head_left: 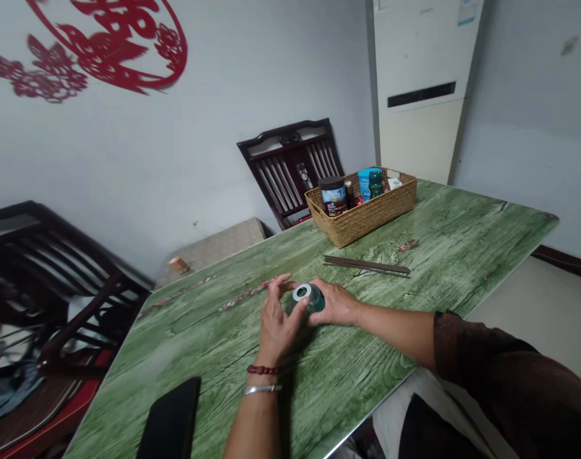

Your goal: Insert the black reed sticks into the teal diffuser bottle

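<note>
Both hands (pixel 279 319) hold a green jar (pixel 315 299) sideways, white-ringed end leftward.

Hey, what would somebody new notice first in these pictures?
A small teal-green bottle with a white ring at its end, held on its side between the person's left hand and right hand, draws the eye at the middle of a green wood-grain table. Behind it, a woven wicker basket of jars and bottles sits at the table's far edge, and a large red paper-cut decorates the wall at upper left.
</note>
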`<action>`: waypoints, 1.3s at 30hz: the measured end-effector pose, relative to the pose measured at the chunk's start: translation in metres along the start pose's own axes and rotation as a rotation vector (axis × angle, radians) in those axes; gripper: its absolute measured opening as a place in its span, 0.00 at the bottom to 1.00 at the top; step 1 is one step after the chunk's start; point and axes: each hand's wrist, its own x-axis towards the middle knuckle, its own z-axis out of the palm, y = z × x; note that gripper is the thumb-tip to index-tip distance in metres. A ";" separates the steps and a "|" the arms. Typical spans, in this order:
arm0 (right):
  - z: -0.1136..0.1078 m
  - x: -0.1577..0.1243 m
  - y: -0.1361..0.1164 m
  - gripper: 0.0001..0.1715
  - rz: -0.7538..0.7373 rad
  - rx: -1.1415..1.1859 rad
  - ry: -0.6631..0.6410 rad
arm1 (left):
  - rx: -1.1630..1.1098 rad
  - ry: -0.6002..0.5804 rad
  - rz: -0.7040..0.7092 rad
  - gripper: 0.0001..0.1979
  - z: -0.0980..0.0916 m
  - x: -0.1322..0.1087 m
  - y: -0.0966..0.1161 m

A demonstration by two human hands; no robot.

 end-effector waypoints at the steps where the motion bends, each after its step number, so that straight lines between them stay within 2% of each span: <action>1: 0.000 0.000 0.000 0.39 0.001 -0.002 0.004 | -0.070 -0.071 0.012 0.28 -0.002 -0.001 0.000; 3: 0.002 0.000 0.001 0.39 0.002 -0.001 0.012 | -0.171 -0.164 0.045 0.28 -0.005 -0.002 0.000; 4: 0.003 0.001 0.002 0.39 -0.001 0.002 0.013 | -0.171 -0.161 0.064 0.29 -0.005 -0.002 -0.001; 7: 0.007 0.001 0.004 0.39 -0.016 0.014 0.012 | 0.026 -0.013 0.107 0.33 -0.001 0.000 -0.001; 10: 0.011 0.000 0.004 0.37 -0.017 -0.010 0.032 | 0.206 0.080 0.108 0.27 0.004 0.000 0.002; 17: 0.014 -0.004 -0.002 0.35 -0.031 -0.032 0.029 | 0.223 0.065 0.083 0.19 -0.002 -0.007 0.015; 20: 0.015 -0.005 -0.001 0.38 -0.037 0.004 0.006 | 0.170 0.055 0.052 0.21 -0.006 -0.007 0.017; 22: 0.012 -0.006 -0.001 0.44 -0.035 0.045 -0.010 | 0.065 0.107 0.002 0.24 -0.011 -0.009 0.015; 24: 0.003 -0.006 -0.002 0.50 -0.024 0.107 0.029 | -0.110 0.212 -0.107 0.26 -0.020 -0.015 0.011; 26: -0.010 -0.005 -0.005 0.45 0.002 0.192 0.122 | -0.344 0.267 -0.278 0.26 -0.030 -0.026 0.007; 28: -0.027 -0.005 -0.011 0.34 0.020 0.300 0.187 | -0.601 0.210 -0.462 0.29 -0.038 -0.041 0.004; 29: -0.035 -0.006 -0.014 0.33 0.023 0.364 0.196 | -0.721 0.172 -0.531 0.31 -0.041 -0.048 0.003; 33: -0.058 -0.020 -0.024 0.42 0.089 0.664 0.122 | -1.128 0.052 -0.692 0.36 -0.037 -0.072 0.004; 36: -0.059 -0.036 -0.024 0.43 0.160 0.775 -0.003 | -1.280 -0.040 -0.771 0.36 -0.029 -0.080 0.005; 39: -0.048 -0.050 -0.012 0.44 0.256 0.739 0.008 | -1.266 -0.042 -0.795 0.35 -0.024 -0.081 0.006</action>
